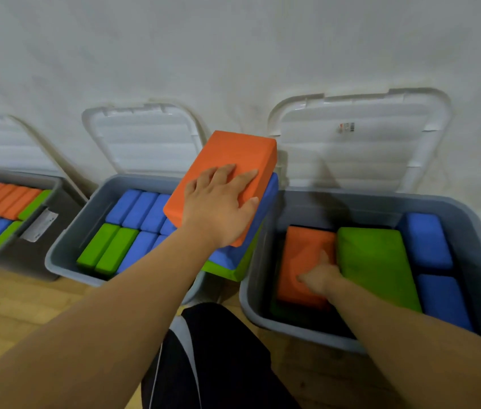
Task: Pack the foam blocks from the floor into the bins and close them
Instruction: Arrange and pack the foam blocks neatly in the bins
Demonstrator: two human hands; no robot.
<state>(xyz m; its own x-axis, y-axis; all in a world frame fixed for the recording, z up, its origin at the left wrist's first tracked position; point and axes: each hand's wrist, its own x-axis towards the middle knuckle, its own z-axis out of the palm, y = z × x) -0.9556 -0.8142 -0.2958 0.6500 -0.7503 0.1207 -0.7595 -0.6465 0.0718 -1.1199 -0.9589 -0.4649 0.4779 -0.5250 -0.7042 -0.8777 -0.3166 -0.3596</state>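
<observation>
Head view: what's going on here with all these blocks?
A person is packing blocks into bins. The left hand lies flat on a stack of orange, blue and green blocks, held between the middle bin and right bin. The right hand is down in the right bin on an orange block beside a green block; its grip is unclear. The lids stand open.

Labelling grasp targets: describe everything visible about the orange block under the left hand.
The orange block is a plain rectangular brick with rounded edges, matte and foam-like. It lies broad face up, tilted, on top of a stack, resting on a blue block with a green block beneath. The left hand lies flat on its upper face, fingers straight. The stack is between the middle bin and right bin; its support is hidden.
</observation>
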